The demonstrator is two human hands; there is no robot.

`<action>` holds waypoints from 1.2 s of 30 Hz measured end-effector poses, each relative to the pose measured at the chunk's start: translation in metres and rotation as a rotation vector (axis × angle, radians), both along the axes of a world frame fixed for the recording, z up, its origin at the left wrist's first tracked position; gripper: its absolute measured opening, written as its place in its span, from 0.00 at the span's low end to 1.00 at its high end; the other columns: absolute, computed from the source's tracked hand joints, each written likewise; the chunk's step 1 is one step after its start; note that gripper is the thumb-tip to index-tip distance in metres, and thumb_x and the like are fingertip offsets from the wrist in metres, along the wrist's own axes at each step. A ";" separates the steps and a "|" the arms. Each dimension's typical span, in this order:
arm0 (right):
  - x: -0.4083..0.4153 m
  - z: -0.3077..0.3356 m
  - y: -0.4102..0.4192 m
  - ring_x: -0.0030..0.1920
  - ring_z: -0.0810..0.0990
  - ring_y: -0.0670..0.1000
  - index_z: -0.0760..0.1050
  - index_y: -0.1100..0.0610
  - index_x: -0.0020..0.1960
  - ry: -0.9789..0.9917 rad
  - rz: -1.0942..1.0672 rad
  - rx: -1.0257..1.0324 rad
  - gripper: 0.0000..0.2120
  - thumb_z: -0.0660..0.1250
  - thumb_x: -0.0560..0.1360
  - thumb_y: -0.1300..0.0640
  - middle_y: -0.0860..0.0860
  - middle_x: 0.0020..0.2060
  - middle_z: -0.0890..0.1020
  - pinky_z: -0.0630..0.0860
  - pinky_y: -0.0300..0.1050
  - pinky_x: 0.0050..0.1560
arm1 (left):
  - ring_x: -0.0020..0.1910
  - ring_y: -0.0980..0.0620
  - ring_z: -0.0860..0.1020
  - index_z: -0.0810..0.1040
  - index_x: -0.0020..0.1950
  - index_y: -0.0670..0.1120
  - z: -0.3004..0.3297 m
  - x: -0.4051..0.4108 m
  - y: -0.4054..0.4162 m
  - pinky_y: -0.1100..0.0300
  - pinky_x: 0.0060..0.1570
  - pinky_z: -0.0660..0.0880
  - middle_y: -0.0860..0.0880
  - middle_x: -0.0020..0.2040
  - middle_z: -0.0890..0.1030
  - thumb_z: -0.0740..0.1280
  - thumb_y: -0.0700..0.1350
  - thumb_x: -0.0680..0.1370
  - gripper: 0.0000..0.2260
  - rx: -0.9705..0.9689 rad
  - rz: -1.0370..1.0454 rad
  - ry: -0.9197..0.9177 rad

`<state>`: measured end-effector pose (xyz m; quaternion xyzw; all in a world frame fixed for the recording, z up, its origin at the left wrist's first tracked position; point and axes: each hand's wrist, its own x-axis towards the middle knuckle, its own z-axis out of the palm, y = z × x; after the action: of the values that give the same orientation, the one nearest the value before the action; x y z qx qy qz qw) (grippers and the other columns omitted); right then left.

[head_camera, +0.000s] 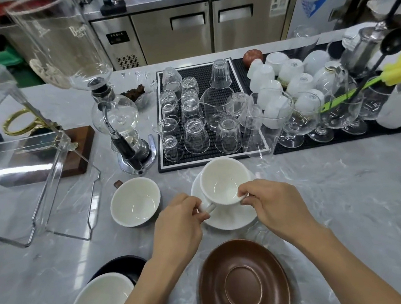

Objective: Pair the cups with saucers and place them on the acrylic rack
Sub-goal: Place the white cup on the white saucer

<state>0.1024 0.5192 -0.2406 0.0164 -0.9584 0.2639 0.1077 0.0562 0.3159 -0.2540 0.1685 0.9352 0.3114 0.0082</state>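
Your left hand pinches the white cup's handle; your right hand pinches its rim, seemingly over the saucer.

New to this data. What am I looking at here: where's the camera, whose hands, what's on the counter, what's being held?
There is no robot: one wide-angle camera worn on a person's head looks down at their bare hands over a grey marble counter. The left hand pinches the handle of a white cup, and the right hand grips its near rim. The cup sits on or just above a white saucer; contact is unclear. Nearby are a second cup, an empty brown saucer, and a white bowl on a black dish. The clear acrylic rack stands at left. Behind are a glass siphon brewer and mats of upturned glasses.
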 end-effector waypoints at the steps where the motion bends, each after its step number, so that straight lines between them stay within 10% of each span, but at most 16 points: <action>1: 0.001 0.000 0.000 0.40 0.85 0.54 0.84 0.56 0.46 -0.010 -0.001 -0.003 0.05 0.74 0.71 0.63 0.48 0.40 0.87 0.80 0.50 0.39 | 0.39 0.47 0.79 0.82 0.44 0.44 0.000 0.001 0.000 0.49 0.42 0.76 0.51 0.41 0.79 0.75 0.42 0.75 0.03 -0.004 -0.002 -0.004; 21: 0.006 -0.013 0.005 0.35 0.73 0.42 0.83 0.50 0.50 -0.089 -0.017 -0.132 0.06 0.74 0.73 0.56 0.32 0.30 0.71 0.74 0.40 0.41 | 0.43 0.49 0.79 0.84 0.50 0.48 -0.002 0.006 -0.002 0.55 0.41 0.72 0.53 0.43 0.80 0.73 0.49 0.77 0.06 -0.050 0.060 0.000; 36: 0.011 -0.003 -0.010 0.33 0.74 0.38 0.80 0.44 0.53 -0.019 -0.040 -0.214 0.11 0.75 0.71 0.49 0.41 0.28 0.75 0.74 0.37 0.37 | 0.37 0.60 0.73 0.84 0.56 0.47 0.011 0.009 -0.023 0.70 0.40 0.65 0.57 0.40 0.76 0.73 0.48 0.76 0.10 0.068 0.040 0.089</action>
<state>0.1131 0.5093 -0.2437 -0.0170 -0.9259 0.3625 0.1051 0.0651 0.2930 -0.2431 0.1635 0.9267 0.3354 -0.0452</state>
